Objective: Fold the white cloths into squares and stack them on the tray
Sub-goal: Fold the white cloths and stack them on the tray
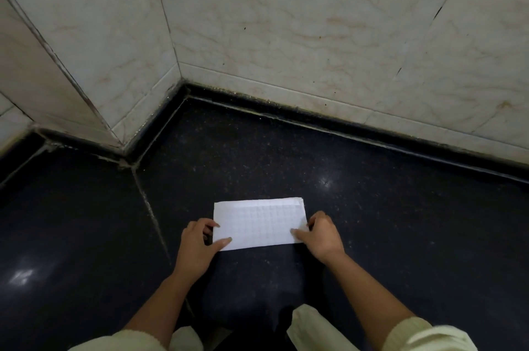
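Note:
A white cloth [259,222] with a faint grid texture lies folded into a wide rectangle on the dark counter [372,222]. My left hand [197,244] pinches its near left corner, thumb on top and fingers at the left edge. My right hand [320,234] pinches the near right corner in the same way, thumb lying on the cloth. Both forearms reach in from the bottom of the view. No tray is in view.
Pale marble-look wall tiles [286,21] rise behind the counter and form a corner at the left. A grout seam [148,199] runs down the dark surface left of the cloth. Light sleeves [415,333] show at the bottom edge.

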A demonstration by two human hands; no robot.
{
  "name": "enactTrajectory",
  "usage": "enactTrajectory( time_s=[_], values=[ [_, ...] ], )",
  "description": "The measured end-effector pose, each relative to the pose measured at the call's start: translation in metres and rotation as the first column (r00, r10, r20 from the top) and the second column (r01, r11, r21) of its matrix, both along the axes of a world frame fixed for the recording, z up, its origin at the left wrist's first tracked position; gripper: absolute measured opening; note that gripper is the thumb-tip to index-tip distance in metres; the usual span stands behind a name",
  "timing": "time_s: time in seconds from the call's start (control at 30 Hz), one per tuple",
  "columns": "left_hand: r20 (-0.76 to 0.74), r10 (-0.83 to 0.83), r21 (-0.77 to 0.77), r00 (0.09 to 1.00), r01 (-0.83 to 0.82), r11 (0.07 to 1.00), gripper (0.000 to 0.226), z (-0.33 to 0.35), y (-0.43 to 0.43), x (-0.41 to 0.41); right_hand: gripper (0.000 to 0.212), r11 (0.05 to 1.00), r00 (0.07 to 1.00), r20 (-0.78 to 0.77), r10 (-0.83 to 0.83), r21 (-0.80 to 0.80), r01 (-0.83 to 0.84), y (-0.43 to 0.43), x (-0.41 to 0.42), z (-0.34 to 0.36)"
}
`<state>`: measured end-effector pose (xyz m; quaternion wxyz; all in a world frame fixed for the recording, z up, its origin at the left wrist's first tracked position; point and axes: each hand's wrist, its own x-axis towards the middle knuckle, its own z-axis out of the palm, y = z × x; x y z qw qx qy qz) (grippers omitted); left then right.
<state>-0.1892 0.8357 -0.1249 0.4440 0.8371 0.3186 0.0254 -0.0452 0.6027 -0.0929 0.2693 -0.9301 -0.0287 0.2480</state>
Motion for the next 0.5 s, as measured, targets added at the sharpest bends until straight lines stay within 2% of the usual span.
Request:
enactTrajectory(
  time_s=[0.13, 0.2, 0.33, 0.43, 0.5],
  values=[
    [-0.007, -0.02, -0.005, 1.0, 0.02, 1.0, 0.035, 0.003, 0.002, -0.001, 0.056, 0.995, 0.994, -0.051, -0.098, 0.004, 0.098, 0.01, -0.001, 0.001],
    [-0.012, -0.029, 0.002, 1.0, 0.029, 1.0, 0.035, 0.004, 0.004, -0.001, 0.05, 0.989, 0.981, -0.126, -0.148, -0.008, 0.149, 0.016, 0.001, 0.004],
    [-0.016, -0.042, -0.048, 0.999, 0.042, 0.998, 0.033, 0.006, 0.008, 0.001, 0.018, 0.972, 0.951, -0.218, -0.22, 0.028, 0.232, 0.02, 0.007, 0.004],
    [-0.029, -0.069, -0.1, 0.997, 0.065, 0.993, 0.028, 0.01, 0.015, 0.005, 0.016, 0.954, 0.946, -0.21, -0.248, 0.119, 0.277, 0.021, 0.008, 0.008],
    [-0.055, -0.077, -0.146, 0.996, 0.068, 0.987, 0.024, 0.012, 0.02, 0.007, 0.019, 0.893, 0.907, -0.257, -0.335, 0.221, 0.392, 0.021, 0.007, 0.01]
  ],
)
